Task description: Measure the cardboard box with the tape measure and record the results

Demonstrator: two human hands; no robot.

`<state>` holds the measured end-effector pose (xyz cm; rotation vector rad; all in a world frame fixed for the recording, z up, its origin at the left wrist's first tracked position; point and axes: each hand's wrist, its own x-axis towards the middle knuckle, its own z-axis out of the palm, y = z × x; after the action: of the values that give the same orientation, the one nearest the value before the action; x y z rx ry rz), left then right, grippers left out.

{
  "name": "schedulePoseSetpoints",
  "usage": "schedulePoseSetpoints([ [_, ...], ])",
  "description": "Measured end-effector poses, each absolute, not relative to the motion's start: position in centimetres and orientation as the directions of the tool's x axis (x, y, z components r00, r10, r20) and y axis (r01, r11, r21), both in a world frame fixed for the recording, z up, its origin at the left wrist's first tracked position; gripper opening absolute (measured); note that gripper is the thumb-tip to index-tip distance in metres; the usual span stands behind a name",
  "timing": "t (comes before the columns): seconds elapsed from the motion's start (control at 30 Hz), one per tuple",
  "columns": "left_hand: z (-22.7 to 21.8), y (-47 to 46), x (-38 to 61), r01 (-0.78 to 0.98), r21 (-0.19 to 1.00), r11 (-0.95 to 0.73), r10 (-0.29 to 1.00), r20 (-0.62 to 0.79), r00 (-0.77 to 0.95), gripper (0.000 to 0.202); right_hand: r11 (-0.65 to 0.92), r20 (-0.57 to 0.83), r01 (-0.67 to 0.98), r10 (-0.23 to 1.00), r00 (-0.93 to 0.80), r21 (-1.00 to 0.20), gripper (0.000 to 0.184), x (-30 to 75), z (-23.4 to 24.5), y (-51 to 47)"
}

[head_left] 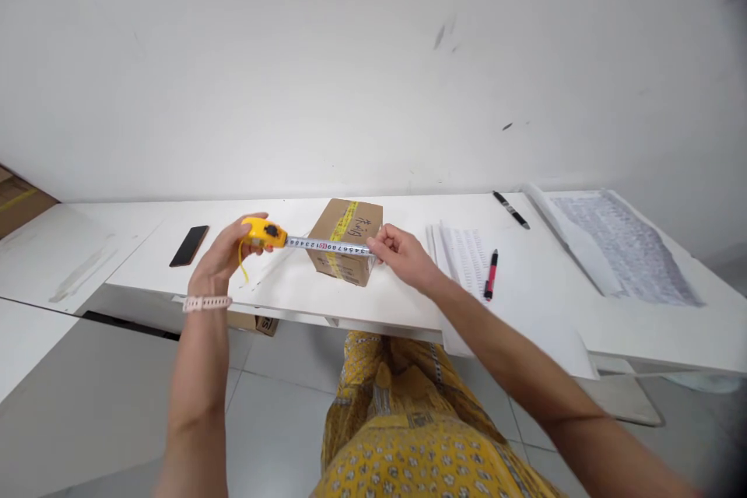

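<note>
A small cardboard box [365,219] with yellow tape and dark handwriting on top sits on the white table. My left hand [233,245] is closed around the yellow case of a tape measure [265,233], left of the box, and a yellow strap hangs from it. The pulled-out blade [327,246] runs rightward across the box along its near upper edge. At the box's right corner my right hand [400,253] pinches the blade's end between thumb and fingers. Those fingers hide the tip of the blade.
A black phone [189,246] lies at the left. Right of the box are printed sheets [464,249], a red-and-black pen [491,275], a black pen [511,210] and a handwritten notebook [624,249]. Another carton [252,322] stands below the table, whose front edge is near my body.
</note>
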<state>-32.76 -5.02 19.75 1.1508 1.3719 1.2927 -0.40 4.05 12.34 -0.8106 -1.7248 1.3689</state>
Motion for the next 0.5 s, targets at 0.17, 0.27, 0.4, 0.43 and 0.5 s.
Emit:
schedulePoseSetpoints([
  [0.17,18.1,1.2,-33.5,0.003,0.998,0.063,0.995,-0.063,-0.073,0.04,0.177,0.154,0.043,0.936,-0.317,-0.983,0.039,-2.4,8.8,2.9],
  [0.27,16.5,2.1,-33.2,-0.059,0.99,0.125,0.987,-0.13,-0.096,0.04,0.191,0.146,0.113,0.935,-0.322,-0.975,0.038,-3.2,8.2,3.6],
  [0.4,15.2,1.8,-33.0,-0.102,0.984,0.148,0.979,-0.16,-0.128,0.043,0.222,0.163,0.139,0.924,-0.346,-0.965,0.037,-4.0,7.8,3.8],
  [0.43,15.0,1.7,-33.0,-0.106,0.984,0.145,0.978,-0.159,-0.134,0.043,0.219,0.164,0.13,0.926,-0.34,-0.967,0.037,-4.2,7.6,3.7],
  [0.5,14.7,1.6,-33.0,-0.112,0.984,0.14,0.978,-0.155,-0.138,0.044,0.194,0.152,0.098,0.932,-0.329,-0.976,0.034,-4.5,7.4,3.7],
])
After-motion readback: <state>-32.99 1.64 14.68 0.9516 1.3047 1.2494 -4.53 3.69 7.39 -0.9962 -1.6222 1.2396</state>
